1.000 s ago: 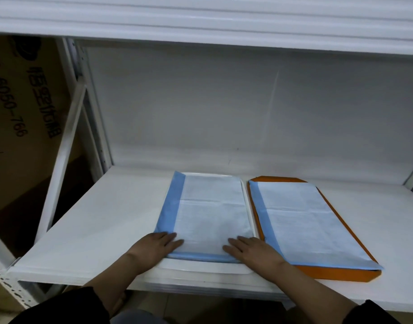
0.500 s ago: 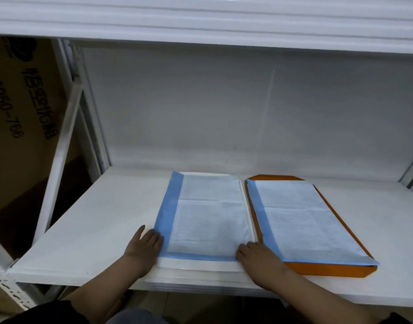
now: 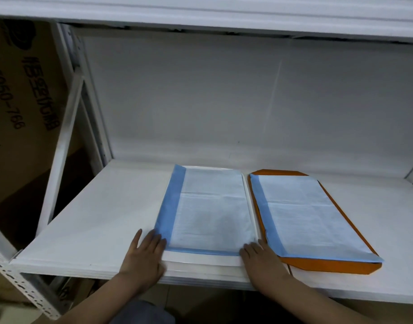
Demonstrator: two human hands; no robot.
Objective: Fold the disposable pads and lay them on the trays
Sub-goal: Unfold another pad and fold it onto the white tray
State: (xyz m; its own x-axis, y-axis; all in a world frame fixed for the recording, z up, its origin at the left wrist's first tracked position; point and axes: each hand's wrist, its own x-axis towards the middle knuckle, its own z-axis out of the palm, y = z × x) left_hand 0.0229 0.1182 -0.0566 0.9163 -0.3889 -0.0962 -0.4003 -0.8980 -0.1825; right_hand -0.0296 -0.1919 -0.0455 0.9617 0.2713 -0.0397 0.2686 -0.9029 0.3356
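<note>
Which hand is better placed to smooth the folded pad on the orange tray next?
Right, probably. The right hand lies flat at the white tray's near right corner, beside the blue-edged folded pad on the orange tray.

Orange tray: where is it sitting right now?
In the head view, the orange tray lies on the right of the white shelf, beside the white tray, under a folded pad.

Two trays side by side on the shelf, a folded pad on each.
</note>
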